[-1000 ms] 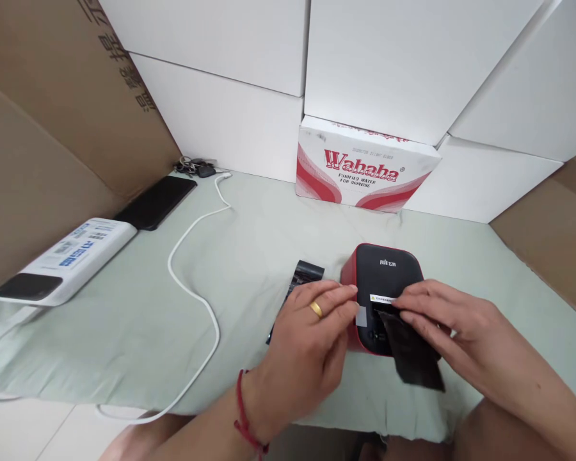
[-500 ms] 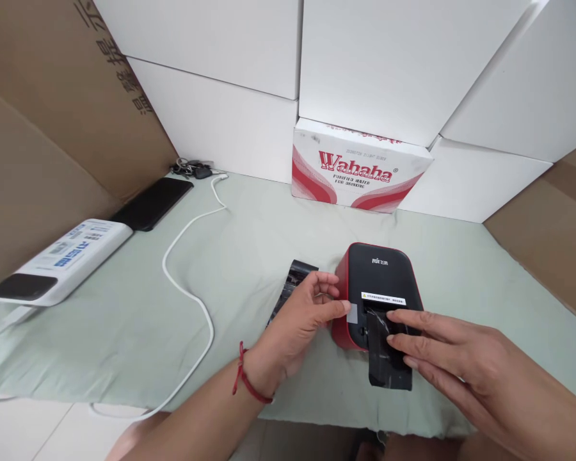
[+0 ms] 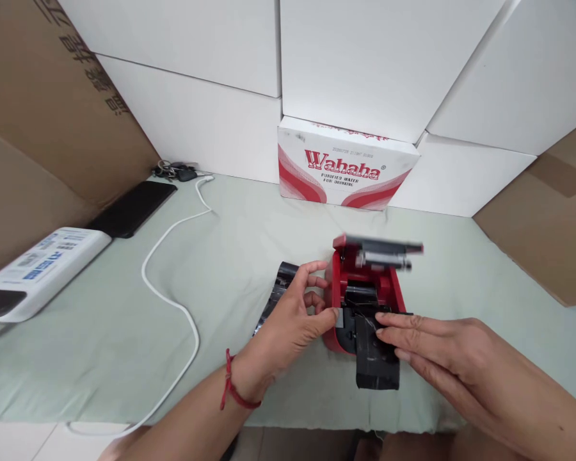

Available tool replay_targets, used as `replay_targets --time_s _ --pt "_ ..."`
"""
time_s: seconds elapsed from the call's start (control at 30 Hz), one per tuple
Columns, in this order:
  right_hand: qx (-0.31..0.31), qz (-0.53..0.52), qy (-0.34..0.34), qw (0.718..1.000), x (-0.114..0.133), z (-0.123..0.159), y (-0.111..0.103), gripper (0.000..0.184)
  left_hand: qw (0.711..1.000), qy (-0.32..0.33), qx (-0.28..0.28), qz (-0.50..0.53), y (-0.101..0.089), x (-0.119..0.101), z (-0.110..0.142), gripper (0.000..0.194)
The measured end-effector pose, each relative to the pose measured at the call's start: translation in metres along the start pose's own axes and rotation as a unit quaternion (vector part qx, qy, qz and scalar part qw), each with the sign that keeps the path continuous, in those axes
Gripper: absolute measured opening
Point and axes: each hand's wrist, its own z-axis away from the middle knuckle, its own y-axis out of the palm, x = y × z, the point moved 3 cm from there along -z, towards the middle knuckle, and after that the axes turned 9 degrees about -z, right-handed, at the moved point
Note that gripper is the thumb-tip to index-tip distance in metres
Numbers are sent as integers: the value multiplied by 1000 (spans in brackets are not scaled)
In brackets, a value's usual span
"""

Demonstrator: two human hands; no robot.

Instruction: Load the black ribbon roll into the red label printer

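Note:
A small red and black label printer [image 3: 348, 288] stands on the pale green cloth [image 3: 230, 256], its lid [image 3: 379, 246] swung up and open. My left hand [image 3: 292, 320] grips the printer's left side, thumb pressed at its front corner. My right hand [image 3: 441, 349] lies flat with fingers stretched out, pressing on a black strip [image 3: 377, 368] that hangs from the printer's front slot. A shiny black wrapper [image 3: 278, 298] lies on the cloth just behind my left hand.
A white cable [image 3: 173, 301] snakes across the cloth to the left. A black phone [image 3: 132, 208], a white power bank [image 3: 33, 272] and keys [image 3: 173, 171] lie at the far left. A Wahaha carton [image 3: 345, 166], white boxes [image 3: 365, 64] and brown cartons [image 3: 552, 211] wall in the back and sides.
The printer's lid has popped open and now stands up. My left hand stayed at the printer's left side; my right hand kept pressing the black strip.

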Motion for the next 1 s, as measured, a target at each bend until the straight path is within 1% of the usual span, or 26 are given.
replay_targets --time_s 0.07,0.13,0.2,0.23,0.3,0.37,0.43,0.5,0.57,0.6,0.63,0.67,0.73,0.77,0.83,0.9,1.0 --pt "-19 -36 26 999 -4 -9 -1 39 1000 12 -1 -12 0 -1 1 62" --pt "-67 -45 63 995 -13 -24 -1 35 999 27 -4 -35 -1 -4 3 54" --pt "-123 -12 92 988 -24 -41 1 32 997 35 -2 -63 -1 -6 5 45" --pt "-136 12 97 986 -29 -48 4 31 997 35 4 -75 -1 -7 6 42" --pt "-126 50 87 987 -39 -60 12 30 996 35 18 -82 -4 -8 6 35" --pt "-95 63 75 991 -45 -66 19 29 996 44 6 -80 -12 -11 4 27" --pt "-68 72 72 992 -48 -67 21 28 993 51 -46 -93 -26 -14 0 22" --pt "-47 92 73 992 -49 -66 22 29 981 49 -129 -135 -45 -17 -3 24" --pt "-20 112 75 991 -49 -66 21 29 952 67 -207 -216 -63 -21 -6 26" --pt "-6 117 79 990 -49 -67 21 29 930 81 -233 -271 -70 -23 -8 26" --pt "7 120 85 989 -50 -68 20 28 906 89 -245 -335 -76 -23 -11 28" --pt "20 123 93 988 -50 -70 20 28 881 90 -240 -399 -79 -22 -14 31" --pt "44 132 109 984 -50 -75 17 26 842 71 -197 -498 -83 -15 -22 39" --pt "58 139 113 982 -48 -78 16 25 831 57 -171 -527 -82 -10 -26 44" --pt "83 150 125 977 -44 -84 14 22 819 38 -130 -557 -79 -3 -32 52" --pt "101 148 152 972 -39 -90 13 22 808 30 -111 -577 -71 1 -34 55" --pt "110 137 199 964 -35 -92 13 26 786 20 -93 -611 -59 0 -32 55"
